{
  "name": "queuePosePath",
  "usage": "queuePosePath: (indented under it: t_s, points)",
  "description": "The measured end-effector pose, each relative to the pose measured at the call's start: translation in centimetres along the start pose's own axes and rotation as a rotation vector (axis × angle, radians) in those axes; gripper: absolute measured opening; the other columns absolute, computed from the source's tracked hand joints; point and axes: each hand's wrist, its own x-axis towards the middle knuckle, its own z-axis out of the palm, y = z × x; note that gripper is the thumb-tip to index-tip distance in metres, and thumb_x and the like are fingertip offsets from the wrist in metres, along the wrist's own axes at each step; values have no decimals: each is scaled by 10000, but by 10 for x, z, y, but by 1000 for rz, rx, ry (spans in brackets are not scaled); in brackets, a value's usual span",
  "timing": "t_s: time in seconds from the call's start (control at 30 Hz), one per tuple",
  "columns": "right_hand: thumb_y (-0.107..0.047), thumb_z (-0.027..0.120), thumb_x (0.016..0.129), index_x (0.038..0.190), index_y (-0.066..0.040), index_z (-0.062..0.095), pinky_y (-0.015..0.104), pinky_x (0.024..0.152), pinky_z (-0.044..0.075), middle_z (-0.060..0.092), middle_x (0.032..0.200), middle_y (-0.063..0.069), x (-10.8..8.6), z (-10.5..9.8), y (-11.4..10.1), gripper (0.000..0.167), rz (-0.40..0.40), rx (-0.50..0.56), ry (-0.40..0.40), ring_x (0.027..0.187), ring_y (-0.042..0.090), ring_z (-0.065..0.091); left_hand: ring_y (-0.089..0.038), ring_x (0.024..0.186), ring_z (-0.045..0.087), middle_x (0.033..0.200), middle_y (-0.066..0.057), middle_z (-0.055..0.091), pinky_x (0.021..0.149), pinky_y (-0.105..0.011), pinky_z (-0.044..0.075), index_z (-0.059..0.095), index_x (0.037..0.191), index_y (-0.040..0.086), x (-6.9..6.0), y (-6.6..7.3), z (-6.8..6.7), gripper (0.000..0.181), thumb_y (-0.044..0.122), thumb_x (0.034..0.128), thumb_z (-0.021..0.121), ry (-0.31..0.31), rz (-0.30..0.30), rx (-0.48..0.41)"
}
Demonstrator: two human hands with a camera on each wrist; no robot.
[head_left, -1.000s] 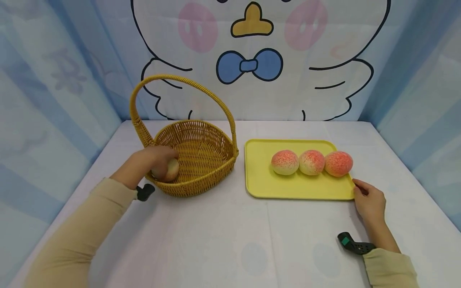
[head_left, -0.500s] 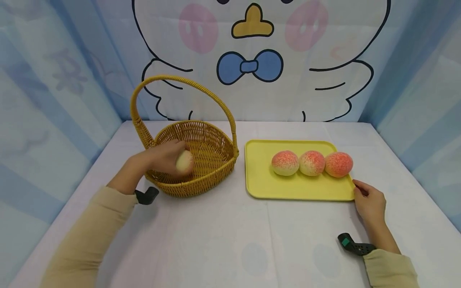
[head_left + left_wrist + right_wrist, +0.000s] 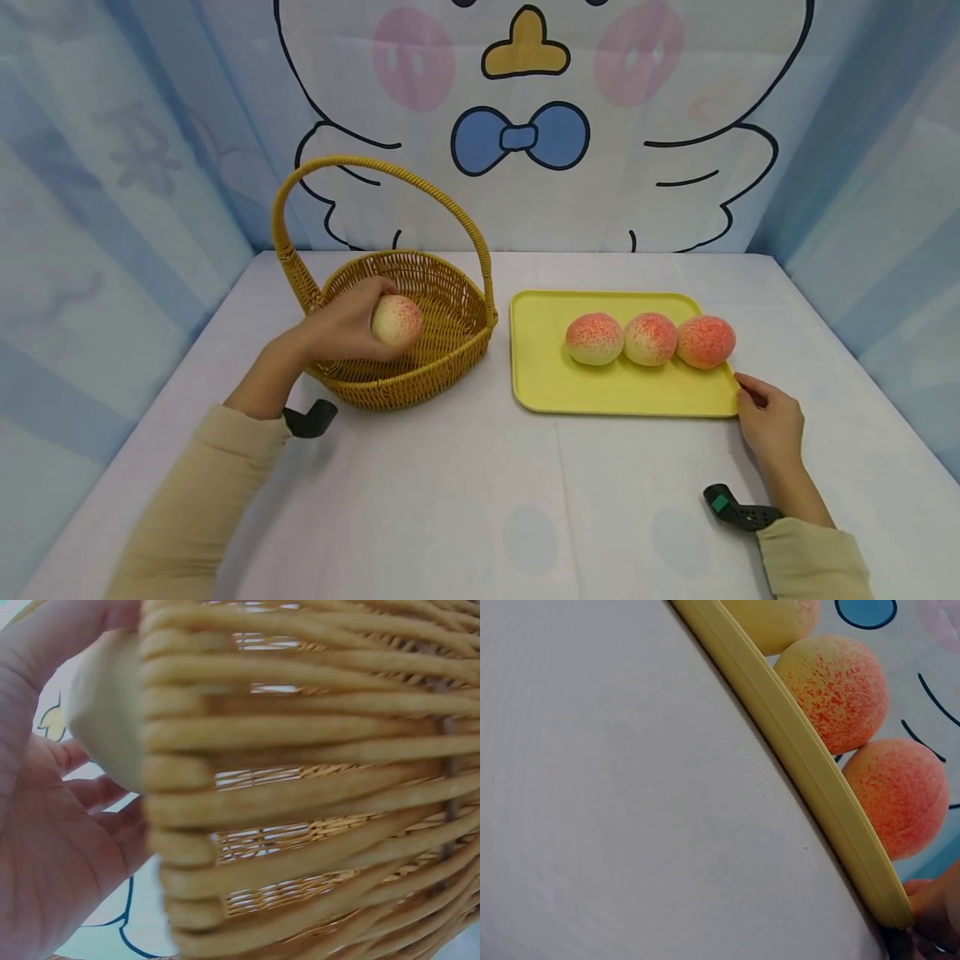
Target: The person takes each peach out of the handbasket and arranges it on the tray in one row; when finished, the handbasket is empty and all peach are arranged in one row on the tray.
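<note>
In the head view my left hand (image 3: 347, 323) grips a peach (image 3: 397, 321), pale with red speckles, just above the inside of the wicker basket (image 3: 405, 395). The left wrist view has the basket's woven wall (image 3: 300, 735) hiding part of that peach (image 3: 105, 705). My right hand (image 3: 771, 421) pinches the near right corner of a yellow tray (image 3: 555, 383), fingers at its edge. Three peaches stand in a row on this tray: a left one (image 3: 594, 339), a middle one (image 3: 649, 339) and a right one (image 3: 706, 342).
A tall arched handle (image 3: 390, 167) rises over the basket at the left. Both containers stand on a white-covered table (image 3: 540, 492). Behind it hangs a cloth printed with a cartoon and a blue bow tie (image 3: 517, 137); blue curtains (image 3: 97, 208) flank the sides.
The left hand has lifted the peach from the basket's near left side, bringing it up and to the right. My right hand and the tray look unmoved.
</note>
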Motion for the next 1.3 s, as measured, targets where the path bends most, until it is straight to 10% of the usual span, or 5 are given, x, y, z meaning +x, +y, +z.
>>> queuePosePath:
  t_s: [0.63, 1.3]
  points:
    - [-125, 368, 967, 1341, 7, 442, 354, 888, 435, 460, 1296, 234, 1, -1, -1, 404, 23, -11, -18, 1119, 318, 431, -232, 1080, 459, 1210, -110, 409, 840, -414, 457, 337, 1272, -9, 1, 13, 33, 836, 191, 636, 842, 230, 118, -236]
    - [-110, 372, 962, 1330, 9, 458, 295, 829, 441, 485, 1271, 228, -1, 0, -2, 396, 4, -6, -3, 1107, 304, 448, -241, 1072, 466, 1168, -166, 446, 877, -362, 446, 353, 1206, -64, 2, 96, 56, 754, 7, 621, 824, 251, 221, -364]
